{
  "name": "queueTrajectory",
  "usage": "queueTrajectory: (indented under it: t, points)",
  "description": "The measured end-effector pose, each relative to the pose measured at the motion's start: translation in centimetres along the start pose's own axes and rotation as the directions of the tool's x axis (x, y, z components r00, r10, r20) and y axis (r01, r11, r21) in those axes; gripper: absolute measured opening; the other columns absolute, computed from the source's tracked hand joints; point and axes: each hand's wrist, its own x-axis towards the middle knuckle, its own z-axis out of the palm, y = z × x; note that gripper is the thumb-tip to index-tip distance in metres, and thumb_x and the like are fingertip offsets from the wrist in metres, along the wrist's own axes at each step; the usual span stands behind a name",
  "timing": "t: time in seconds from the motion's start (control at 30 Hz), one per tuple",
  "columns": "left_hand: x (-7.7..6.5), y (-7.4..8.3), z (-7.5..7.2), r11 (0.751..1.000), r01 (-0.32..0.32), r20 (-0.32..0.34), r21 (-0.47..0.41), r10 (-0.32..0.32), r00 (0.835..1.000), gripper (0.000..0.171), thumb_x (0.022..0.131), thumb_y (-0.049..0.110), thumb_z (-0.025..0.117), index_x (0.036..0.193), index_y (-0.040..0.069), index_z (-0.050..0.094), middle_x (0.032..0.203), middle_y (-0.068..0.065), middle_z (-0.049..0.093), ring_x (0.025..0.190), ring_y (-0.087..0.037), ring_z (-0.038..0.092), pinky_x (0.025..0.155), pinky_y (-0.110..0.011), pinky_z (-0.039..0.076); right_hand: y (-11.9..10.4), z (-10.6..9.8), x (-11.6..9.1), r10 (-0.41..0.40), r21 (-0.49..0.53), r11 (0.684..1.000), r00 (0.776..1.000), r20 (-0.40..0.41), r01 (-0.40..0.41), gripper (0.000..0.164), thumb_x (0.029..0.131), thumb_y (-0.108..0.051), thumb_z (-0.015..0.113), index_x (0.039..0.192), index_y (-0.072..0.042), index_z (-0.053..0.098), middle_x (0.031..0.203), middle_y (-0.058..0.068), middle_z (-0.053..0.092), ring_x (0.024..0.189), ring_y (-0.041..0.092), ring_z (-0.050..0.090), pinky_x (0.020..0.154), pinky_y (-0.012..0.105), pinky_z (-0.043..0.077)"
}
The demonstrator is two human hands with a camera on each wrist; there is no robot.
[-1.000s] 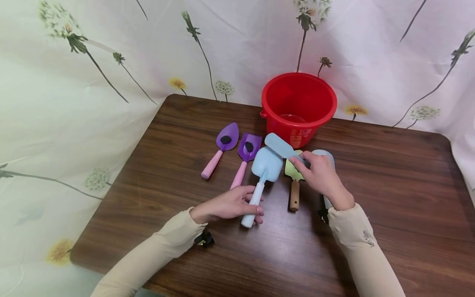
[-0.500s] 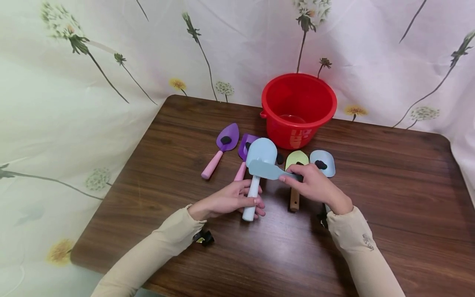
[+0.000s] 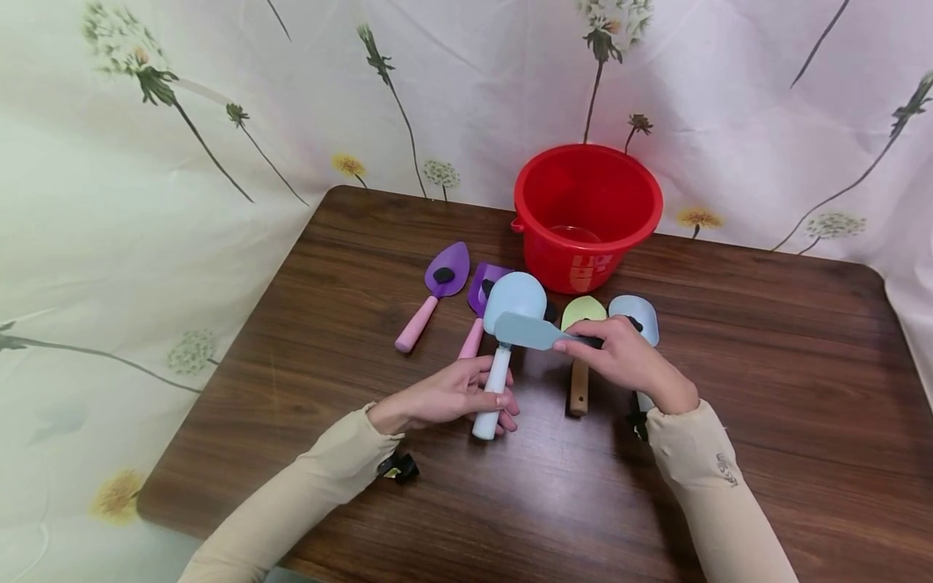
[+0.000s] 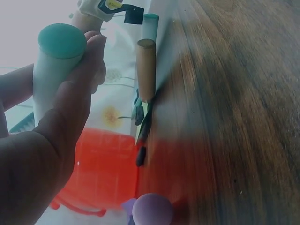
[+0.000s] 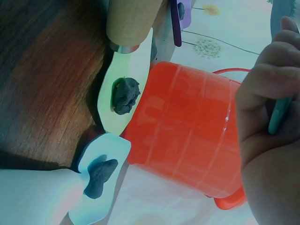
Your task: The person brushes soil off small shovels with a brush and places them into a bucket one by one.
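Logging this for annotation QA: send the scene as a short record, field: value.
Left grip: holds light-blue shovel by its white handle, raised above table
Right grip: holds blue-grey scraper, overlapping the shovel in head view; contact unclear
Left of shovel: pointed purple trowel, square purple trowel
Right of shovel: green trowel, light-blue trowel
Dark lumps: one on each of those four trowels; another on table
Behind tools: red bucket
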Motion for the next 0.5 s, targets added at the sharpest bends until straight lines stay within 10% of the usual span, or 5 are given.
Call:
queueTrajectory:
  t: [0.5]
  points:
    - [-0.57,-0.42,-0.05,0.996,-0.048,0.027,0.078,0.046,0.999,0.026,0.095,-0.003,0.051,0.115,-0.013,0.037,0.107,-0.046,0.055,0.092,-0.047,0.067,0.083,-0.059,0.053,1.04,-0.82,0.6,0.103,-0.03,0.994,0.982,-0.157,-0.109,0.015,0.09,-0.022,0.069,0.1,-0.011,0.074,0.059,-0.004,0.054,0.058,0.015,0.048,0.053,0.021,0.04]
